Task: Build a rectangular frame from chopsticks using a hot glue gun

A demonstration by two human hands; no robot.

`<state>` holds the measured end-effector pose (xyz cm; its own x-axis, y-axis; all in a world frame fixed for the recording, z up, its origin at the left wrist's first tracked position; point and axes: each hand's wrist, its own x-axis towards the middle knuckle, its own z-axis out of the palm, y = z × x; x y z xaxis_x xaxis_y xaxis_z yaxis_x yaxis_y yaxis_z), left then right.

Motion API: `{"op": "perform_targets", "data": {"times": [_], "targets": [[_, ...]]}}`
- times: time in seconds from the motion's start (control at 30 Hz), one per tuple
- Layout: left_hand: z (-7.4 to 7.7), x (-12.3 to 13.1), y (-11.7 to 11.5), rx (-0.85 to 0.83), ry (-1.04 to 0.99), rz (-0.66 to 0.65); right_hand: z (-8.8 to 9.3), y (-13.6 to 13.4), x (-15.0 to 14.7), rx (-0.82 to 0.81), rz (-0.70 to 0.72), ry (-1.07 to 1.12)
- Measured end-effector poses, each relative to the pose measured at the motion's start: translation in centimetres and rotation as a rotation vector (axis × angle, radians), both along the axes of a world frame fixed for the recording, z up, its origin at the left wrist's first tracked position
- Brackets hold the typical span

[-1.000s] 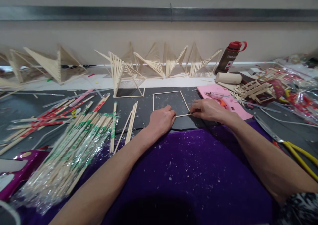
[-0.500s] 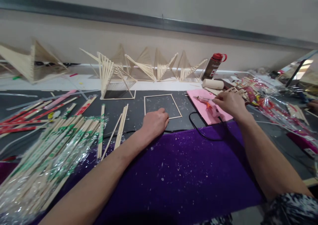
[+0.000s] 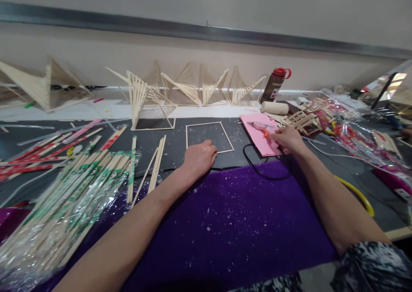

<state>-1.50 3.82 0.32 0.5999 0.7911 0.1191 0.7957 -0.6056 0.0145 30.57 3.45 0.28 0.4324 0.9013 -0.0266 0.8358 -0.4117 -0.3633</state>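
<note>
One glue gun (image 3: 264, 126), nozzle (image 3: 252, 123) leftward, long axis crosswise, right hand (image 3: 289, 138) at rear, finger grip unclear

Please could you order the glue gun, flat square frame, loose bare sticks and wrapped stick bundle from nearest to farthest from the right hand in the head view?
1. Glue gun, at the right hand, over the pink sheet.
2. Flat square frame, leftward, partly hidden by the left hand.
3. Loose bare sticks, left of the left hand.
4. Wrapped stick bundle, farther left.
</note>
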Motion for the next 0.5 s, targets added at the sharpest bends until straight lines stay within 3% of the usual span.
{"op": "perform_targets", "data": {"times": [0.13,0.3,0.5], "targets": [[-0.1,0.0,0.0,-0.001,-0.003,0.001,-0.3,-0.4,0.2,0.152,-0.082,0.053],[-0.2,0.0,0.0,0.0,0.001,0.0,-0.8,-0.6,0.8,0.366,-0.057,0.143],[-0.2,0.0,0.0,0.004,0.02,0.01,0.6,-0.9,-1.2,0.979,-0.052,0.192]]}}
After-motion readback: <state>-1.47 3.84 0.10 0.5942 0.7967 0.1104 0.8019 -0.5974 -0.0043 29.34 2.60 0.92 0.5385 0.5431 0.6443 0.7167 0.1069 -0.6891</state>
